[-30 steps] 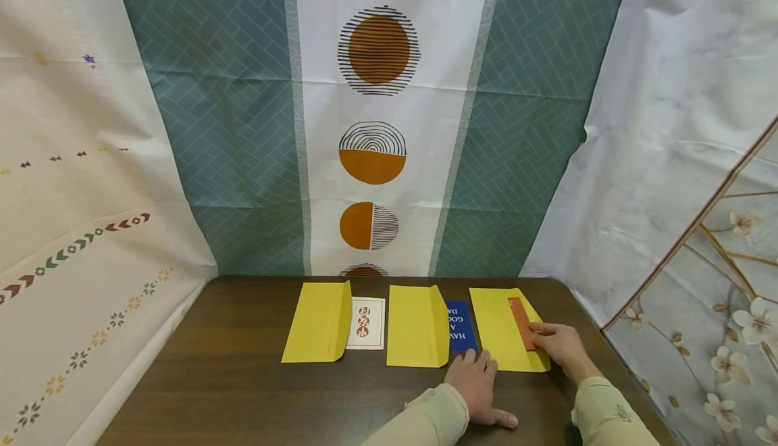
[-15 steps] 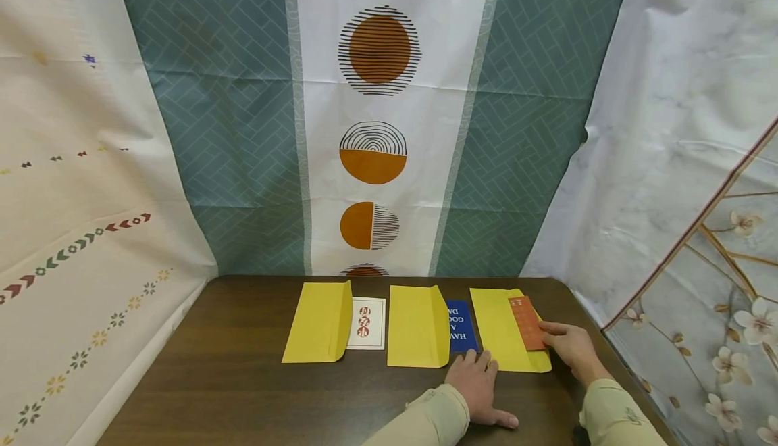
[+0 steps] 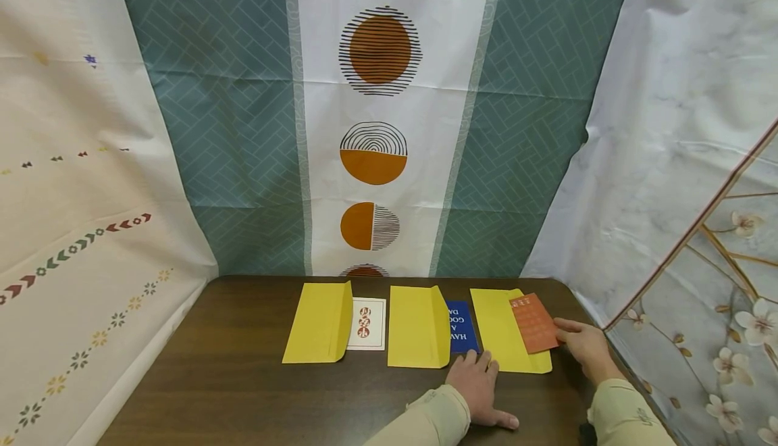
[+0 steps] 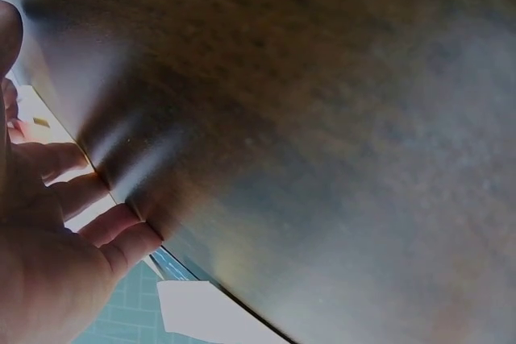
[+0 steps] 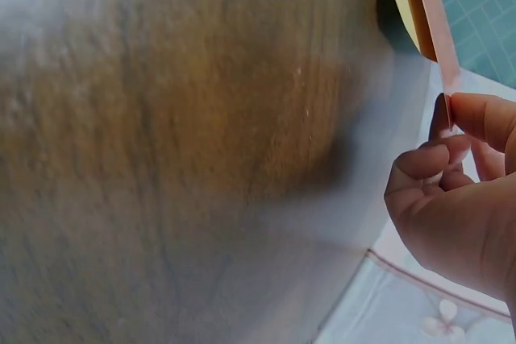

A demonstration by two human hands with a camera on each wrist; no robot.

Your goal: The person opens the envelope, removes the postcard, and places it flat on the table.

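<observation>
My right hand (image 3: 585, 346) pinches the near right edge of an orange-red card (image 3: 535, 323) between thumb and fingers. The card lies tilted across the flap side of the rightmost yellow envelope (image 3: 495, 328), and its right corner reaches past the envelope's edge. In the right wrist view the card (image 5: 439, 34) shows edge-on, with the envelope's opening beside it. My left hand (image 3: 477, 388) rests on the table with fingers spread, fingertips at the lower left corner of that envelope. From the left wrist, the fingers (image 4: 121, 239) look straight and hold nothing.
Left of this envelope lies a blue card (image 3: 462, 328) with white lettering, then a middle yellow envelope (image 3: 416, 328). Farther left are a white card (image 3: 367, 324) with red characters and another yellow envelope (image 3: 315, 324). All lie on a dark wooden table (image 3: 243, 378), with patterned cloths behind and at the sides.
My right hand has moved rightward, drawing the orange-red card out so more of its face shows and it sits more tilted. The left hand has stayed in place.
</observation>
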